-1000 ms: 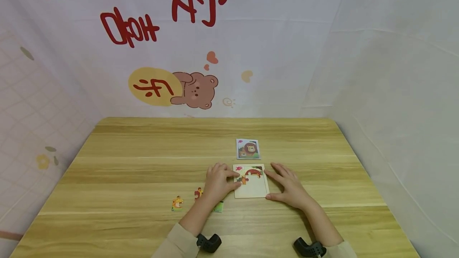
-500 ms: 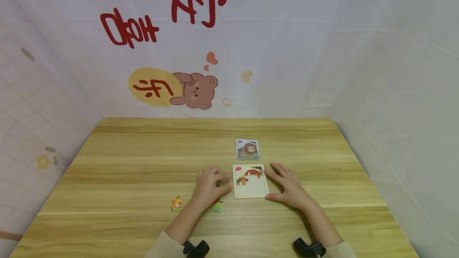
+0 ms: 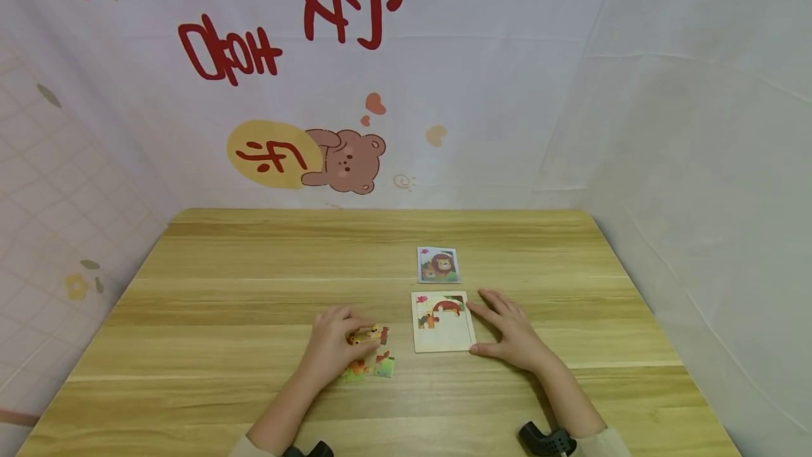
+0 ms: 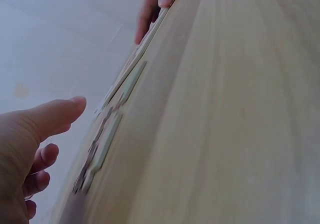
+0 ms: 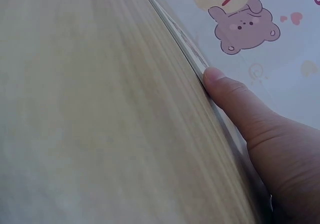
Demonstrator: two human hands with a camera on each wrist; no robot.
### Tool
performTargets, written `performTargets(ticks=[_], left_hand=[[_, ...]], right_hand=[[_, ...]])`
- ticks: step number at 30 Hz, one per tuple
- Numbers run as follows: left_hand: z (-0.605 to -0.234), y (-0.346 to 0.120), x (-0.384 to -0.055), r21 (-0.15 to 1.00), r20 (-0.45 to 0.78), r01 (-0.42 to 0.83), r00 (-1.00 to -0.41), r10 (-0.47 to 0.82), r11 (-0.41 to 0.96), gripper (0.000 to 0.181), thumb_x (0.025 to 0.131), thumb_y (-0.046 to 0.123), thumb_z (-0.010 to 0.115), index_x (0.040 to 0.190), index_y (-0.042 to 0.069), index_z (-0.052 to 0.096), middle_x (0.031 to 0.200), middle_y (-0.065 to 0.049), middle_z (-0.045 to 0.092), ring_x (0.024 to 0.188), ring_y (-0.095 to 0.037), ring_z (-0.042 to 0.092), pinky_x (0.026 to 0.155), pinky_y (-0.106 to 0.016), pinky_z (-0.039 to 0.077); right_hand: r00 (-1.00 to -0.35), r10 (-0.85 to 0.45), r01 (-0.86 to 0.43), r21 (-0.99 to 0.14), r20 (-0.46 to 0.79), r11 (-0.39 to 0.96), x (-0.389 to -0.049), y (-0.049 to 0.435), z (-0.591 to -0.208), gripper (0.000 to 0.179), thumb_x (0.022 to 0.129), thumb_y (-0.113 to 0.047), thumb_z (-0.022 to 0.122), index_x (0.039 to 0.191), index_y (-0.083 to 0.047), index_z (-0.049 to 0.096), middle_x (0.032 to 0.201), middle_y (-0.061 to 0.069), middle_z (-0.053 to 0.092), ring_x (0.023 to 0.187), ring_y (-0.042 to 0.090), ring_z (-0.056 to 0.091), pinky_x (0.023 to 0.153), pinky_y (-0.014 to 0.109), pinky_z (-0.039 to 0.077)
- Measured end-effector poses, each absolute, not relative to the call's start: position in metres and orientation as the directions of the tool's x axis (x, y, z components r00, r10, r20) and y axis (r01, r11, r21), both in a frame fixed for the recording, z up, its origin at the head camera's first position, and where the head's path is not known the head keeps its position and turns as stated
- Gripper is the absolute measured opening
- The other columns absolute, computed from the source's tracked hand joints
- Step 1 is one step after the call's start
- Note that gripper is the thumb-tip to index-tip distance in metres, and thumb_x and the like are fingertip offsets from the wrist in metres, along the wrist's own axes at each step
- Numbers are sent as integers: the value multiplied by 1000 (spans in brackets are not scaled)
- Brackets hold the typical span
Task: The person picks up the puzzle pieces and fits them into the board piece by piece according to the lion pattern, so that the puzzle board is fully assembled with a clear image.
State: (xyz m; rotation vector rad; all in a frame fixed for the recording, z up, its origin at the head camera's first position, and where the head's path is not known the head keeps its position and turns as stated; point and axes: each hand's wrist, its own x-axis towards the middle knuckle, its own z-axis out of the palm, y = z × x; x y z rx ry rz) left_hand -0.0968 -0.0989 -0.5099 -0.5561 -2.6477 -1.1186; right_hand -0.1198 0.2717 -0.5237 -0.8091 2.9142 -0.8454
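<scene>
In the head view my left hand [image 3: 334,344] hovers among loose jigsaw pieces, its thumb and fingers apart. A yellow piece [image 3: 367,336] shows between thumb and fingers; contact with it cannot be made out. A green-edged piece [image 3: 385,366] and an orange-and-green one [image 3: 356,371] lie nearer the front. The left wrist view shows my thumb held out above the flat pieces [image 4: 105,146]. My right hand [image 3: 519,336] rests at the right side of a square puzzle board [image 3: 447,338], thumb and a finger touching its edge. Several fitted pieces fill the board's upper part.
A small lion picture card [image 3: 439,266] lies behind the board on the wooden table [image 3: 254,259]. White printed cloth [image 3: 482,90] hangs behind the table and along its sides.
My left hand has drawn back from the board's left edge, moving left and forward over the loose pieces, uncovering some of them. My right hand stays at the board's right edge.
</scene>
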Motion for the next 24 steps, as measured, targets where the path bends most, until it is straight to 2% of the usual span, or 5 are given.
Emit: performTargets(ticks=[5,13,19,24], left_hand=[[-508,-114,-91,657,306,390,-920,245,645,33,67,29,88,97,19,77,90,13,58,100,-16,51,86,-43,28],[-510,-133,-87,635,297,394,-919,261,664,33,66,32,88,95,19,78,90,11,57,94,-11,47,82,-40,27],[-510,-143,-83,643,250,355,-935,253,678,35,66,32,87,97,20,77,96,9,60,100,-16,49,84,-40,25],[-510,-148,-83,640,215,337,-941,259,691,36,67,32,87,99,19,77,94,11,58,97,-15,48,83,-40,25]], right_hand=[[-866,-481,-479,-501,137,720,-119,272,-524,81,76,-60,70,143,-19,48,152,13,29,139,36,18,103,63,12],[-865,-482,-481,-497,137,722,-120,272,-524,81,77,-59,70,143,-19,48,153,14,28,140,36,17,103,62,11],[-866,-482,-480,-496,136,724,-120,272,-524,81,76,-60,70,143,-20,48,153,13,28,140,36,17,103,62,12],[-865,-482,-481,-498,137,722,-120,272,-524,81,76,-59,70,143,-20,48,153,13,28,140,36,17,103,62,12]])
